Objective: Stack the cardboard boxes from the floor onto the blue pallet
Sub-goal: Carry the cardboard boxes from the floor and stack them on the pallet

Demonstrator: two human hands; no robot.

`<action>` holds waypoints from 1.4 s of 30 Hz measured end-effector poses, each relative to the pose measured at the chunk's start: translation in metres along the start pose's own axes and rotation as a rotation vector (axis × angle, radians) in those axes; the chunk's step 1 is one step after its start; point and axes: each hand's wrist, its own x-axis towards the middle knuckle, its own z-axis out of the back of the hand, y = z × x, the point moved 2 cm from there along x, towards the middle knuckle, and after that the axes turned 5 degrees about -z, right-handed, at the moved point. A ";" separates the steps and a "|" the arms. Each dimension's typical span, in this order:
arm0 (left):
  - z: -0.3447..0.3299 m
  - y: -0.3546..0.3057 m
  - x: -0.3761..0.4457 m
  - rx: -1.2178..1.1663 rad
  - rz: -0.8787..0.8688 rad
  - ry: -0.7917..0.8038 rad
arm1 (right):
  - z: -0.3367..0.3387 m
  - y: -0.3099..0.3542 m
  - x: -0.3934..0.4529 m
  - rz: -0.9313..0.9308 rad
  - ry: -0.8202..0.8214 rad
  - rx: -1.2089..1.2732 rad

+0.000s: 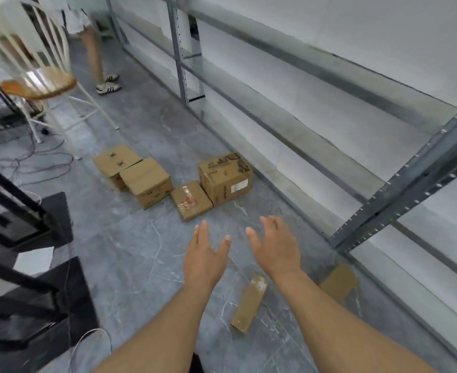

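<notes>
Several cardboard boxes lie on the grey floor. A tall printed box [225, 178] stands by the shelving, with a flat taped box [191, 200] touching its left side. Left of these sit a plain box [146, 182] and another box [116, 160] behind it. A narrow taped box [249, 302] lies below my right forearm, and a flat piece [338, 282] rests near the shelf post. My left hand [203, 254] and my right hand [275, 246] are stretched out, open and empty, above the floor short of the taped box. No blue pallet is in view.
Grey metal shelving [399, 189] runs along the right. A white chair with a wooden seat [39, 82] stands at the back left, with a person's legs [98, 63] behind it. Black furniture [28, 265] and loose cables [36, 162] fill the left side.
</notes>
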 end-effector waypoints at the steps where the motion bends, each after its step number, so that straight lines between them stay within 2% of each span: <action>1: 0.016 0.009 0.011 -0.004 0.008 -0.022 | -0.008 0.021 0.006 0.027 0.005 -0.001; 7: 0.110 0.066 0.069 -0.004 0.043 -0.124 | -0.059 0.137 0.034 0.130 0.053 0.057; 13: 0.154 0.104 0.096 -0.017 0.098 -0.149 | -0.084 0.192 0.046 0.168 0.065 0.019; 21: 0.165 0.101 0.151 -0.042 0.070 -0.127 | -0.088 0.218 0.099 0.151 0.032 0.000; 29: 0.146 0.086 0.253 -0.005 0.041 -0.043 | -0.108 0.216 0.194 0.071 0.043 0.019; 37: 0.118 0.062 0.393 0.071 0.121 0.041 | -0.126 0.224 0.332 0.001 0.133 -0.006; 42: 0.118 0.063 0.461 -0.010 0.222 0.029 | -0.146 0.249 0.410 0.027 0.222 -0.058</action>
